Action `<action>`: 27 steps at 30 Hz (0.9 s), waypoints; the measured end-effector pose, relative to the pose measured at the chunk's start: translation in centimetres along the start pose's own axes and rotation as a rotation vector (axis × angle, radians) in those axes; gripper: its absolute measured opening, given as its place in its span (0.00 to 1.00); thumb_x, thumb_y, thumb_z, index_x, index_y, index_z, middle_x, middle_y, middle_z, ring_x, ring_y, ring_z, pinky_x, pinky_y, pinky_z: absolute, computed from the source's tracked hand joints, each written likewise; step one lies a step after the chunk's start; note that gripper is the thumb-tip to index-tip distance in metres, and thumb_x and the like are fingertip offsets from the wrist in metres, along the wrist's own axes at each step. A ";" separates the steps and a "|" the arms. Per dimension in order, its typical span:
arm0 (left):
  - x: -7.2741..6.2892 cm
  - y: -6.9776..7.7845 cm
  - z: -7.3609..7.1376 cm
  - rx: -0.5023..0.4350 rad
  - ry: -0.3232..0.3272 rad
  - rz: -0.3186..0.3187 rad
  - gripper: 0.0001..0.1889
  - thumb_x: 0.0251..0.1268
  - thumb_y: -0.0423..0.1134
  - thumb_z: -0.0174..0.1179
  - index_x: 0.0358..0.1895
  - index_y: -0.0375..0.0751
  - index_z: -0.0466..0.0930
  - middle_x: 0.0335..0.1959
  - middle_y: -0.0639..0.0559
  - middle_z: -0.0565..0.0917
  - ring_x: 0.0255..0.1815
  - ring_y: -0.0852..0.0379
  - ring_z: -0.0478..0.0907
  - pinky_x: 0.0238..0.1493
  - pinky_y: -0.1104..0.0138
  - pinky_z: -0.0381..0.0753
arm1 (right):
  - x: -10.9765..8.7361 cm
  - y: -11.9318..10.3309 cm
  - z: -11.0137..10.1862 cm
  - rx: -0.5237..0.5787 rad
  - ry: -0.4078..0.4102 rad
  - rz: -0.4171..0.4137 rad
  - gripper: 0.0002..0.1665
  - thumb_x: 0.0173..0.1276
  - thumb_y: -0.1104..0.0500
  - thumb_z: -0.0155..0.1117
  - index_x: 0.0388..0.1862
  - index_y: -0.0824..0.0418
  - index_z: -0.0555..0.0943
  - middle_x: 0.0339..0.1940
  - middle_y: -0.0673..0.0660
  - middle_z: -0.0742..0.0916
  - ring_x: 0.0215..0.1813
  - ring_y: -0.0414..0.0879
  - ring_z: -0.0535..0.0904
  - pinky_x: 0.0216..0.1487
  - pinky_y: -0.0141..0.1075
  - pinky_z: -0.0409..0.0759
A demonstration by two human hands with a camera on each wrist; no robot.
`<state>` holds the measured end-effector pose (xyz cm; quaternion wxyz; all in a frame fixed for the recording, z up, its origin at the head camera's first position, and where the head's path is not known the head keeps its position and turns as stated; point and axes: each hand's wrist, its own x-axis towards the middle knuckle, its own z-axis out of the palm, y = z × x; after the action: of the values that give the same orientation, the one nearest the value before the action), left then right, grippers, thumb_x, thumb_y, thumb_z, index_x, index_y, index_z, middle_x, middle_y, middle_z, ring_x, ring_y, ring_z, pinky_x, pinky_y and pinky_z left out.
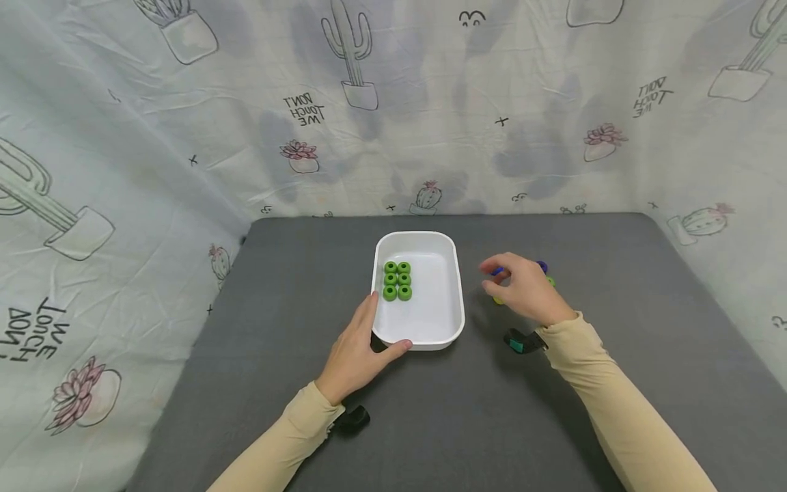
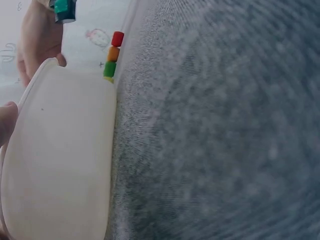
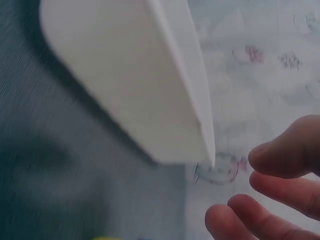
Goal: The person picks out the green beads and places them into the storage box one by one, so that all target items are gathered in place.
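A white tray (image 1: 438, 321) stands on the dark tabletop, with several green ring-shaped beads (image 1: 390, 279) in two columns along its left side. My left hand (image 1: 353, 355) rests at its near left corner, fingers straight along the side and thumb on the near rim. To the right of the tray, my right hand (image 1: 522, 287) hovers over loose beads, fingers bent toward the thumb. A blue bead (image 1: 498, 271) shows through the gap by its fingertips. In the right wrist view, no bead is visible between those fingers (image 3: 222, 220). The hand hides much of the bead group.
A dark blue bead (image 1: 542, 266) and a green bead (image 1: 550, 280) peek out beyond the right hand. In the left wrist view, red (image 2: 117, 39), orange (image 2: 113, 54) and green (image 2: 109, 69) beads stand in a row past the tray. A patterned curtain (image 1: 393, 137) surrounds the table.
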<state>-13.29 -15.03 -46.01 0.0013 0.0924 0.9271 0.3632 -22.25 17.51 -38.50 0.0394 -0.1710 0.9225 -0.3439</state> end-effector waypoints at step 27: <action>0.0 -0.2 0.4 -0.032 0.000 0.013 0.60 0.65 0.71 0.63 0.86 0.46 0.38 0.87 0.48 0.48 0.86 0.48 0.51 0.79 0.43 0.60 | -2.3 6.9 -0.2 -0.185 0.046 0.075 0.20 0.70 0.63 0.68 0.59 0.69 0.84 0.46 0.66 0.85 0.44 0.56 0.80 0.45 0.51 0.77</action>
<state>-13.27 -14.97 -46.44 0.0006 0.0985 0.9205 0.3780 -22.06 23.26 -42.93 0.0149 -0.1314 0.9567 -0.2594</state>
